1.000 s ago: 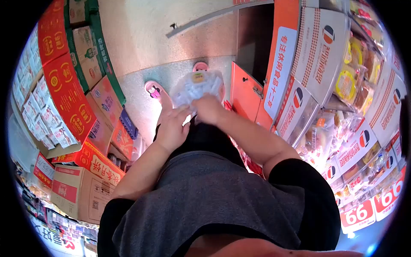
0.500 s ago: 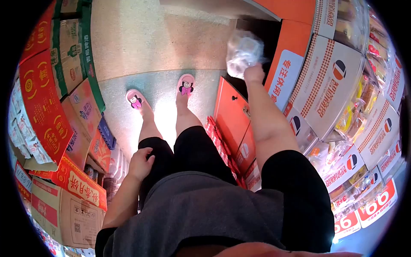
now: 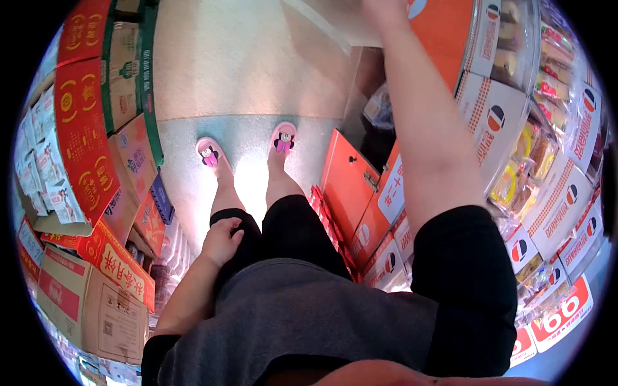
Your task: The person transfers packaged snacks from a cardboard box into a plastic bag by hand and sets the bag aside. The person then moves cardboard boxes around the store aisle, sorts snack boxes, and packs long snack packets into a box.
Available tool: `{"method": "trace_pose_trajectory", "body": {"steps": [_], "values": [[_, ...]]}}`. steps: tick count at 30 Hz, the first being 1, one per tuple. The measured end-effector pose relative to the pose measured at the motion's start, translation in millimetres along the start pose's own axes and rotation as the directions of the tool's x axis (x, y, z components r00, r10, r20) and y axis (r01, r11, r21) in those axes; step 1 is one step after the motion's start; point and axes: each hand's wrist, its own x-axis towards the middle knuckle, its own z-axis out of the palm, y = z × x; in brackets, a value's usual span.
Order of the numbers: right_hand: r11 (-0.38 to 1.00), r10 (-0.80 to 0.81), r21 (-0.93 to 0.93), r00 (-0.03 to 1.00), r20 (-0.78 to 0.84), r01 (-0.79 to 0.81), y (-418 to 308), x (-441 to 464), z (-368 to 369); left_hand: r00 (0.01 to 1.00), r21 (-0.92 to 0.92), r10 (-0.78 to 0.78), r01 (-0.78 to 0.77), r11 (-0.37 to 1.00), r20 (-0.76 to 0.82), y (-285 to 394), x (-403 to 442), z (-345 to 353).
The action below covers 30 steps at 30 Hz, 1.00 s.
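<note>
My right arm reaches forward to the top edge of the view, where my right hand (image 3: pixel 386 14) is blurred and partly cut off beside the upper orange panel (image 3: pixel 444 26). Its fingers are hidden, so any grip cannot be made out. Under that forearm, a clear plastic bundle (image 3: pixel 378 108) lies inside the dark cupboard opening (image 3: pixel 365 74). The orange cupboard door (image 3: pixel 346 186) stands swung out below it. My left hand (image 3: pixel 221 242) rests at my left thigh against the black shorts (image 3: pixel 239 222), its fingers loose and its thumb apart, holding nothing.
Red cartons (image 3: pixel 84 128) and brown cardboard boxes (image 3: pixel 116 321) are stacked along the left. White printed boxes (image 3: pixel 492 119) and packaged snacks (image 3: pixel 515 170) line the right. My feet in pink slippers (image 3: pixel 283 136) stand on the pale floor (image 3: pixel 244 71) between them.
The clear plastic bundle has left my right hand and now lies in the cupboard. My right hand has moved forward and up. My left hand stays at the thigh; the view has shifted slightly.
</note>
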Motion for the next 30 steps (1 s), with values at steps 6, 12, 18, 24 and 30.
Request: {"method": "trace_pose_trajectory", "body": {"steps": [6,12,18,24,30], "values": [[0.905,0.345,-0.379,0.855,0.388,-0.193,-18,-25,11,0.996,-0.186,-0.086,0.081,0.979,-0.023,-21,-9,10],[0.914,0.073,-0.369,0.964,-0.256,-0.167,-10,13,-23,0.996,-0.214,-0.047,0.030,0.976,-0.076,-32,-10,-2],[0.649,0.529,0.452,0.790,0.309,-0.612,85,45,9,0.966,-0.216,-0.232,0.205,0.955,-0.111,-56,-12,-8],[0.945,0.303,-0.033,0.838,0.455,-0.324,96,-6,18,0.972,-0.160,-0.235,0.236,0.958,0.027,-40,-12,-5],[0.927,0.126,-0.348,0.755,0.643,0.142,-2,-117,-15,0.993,-0.116,-0.117,0.113,0.987,-0.031,-15,-16,-18]]}}
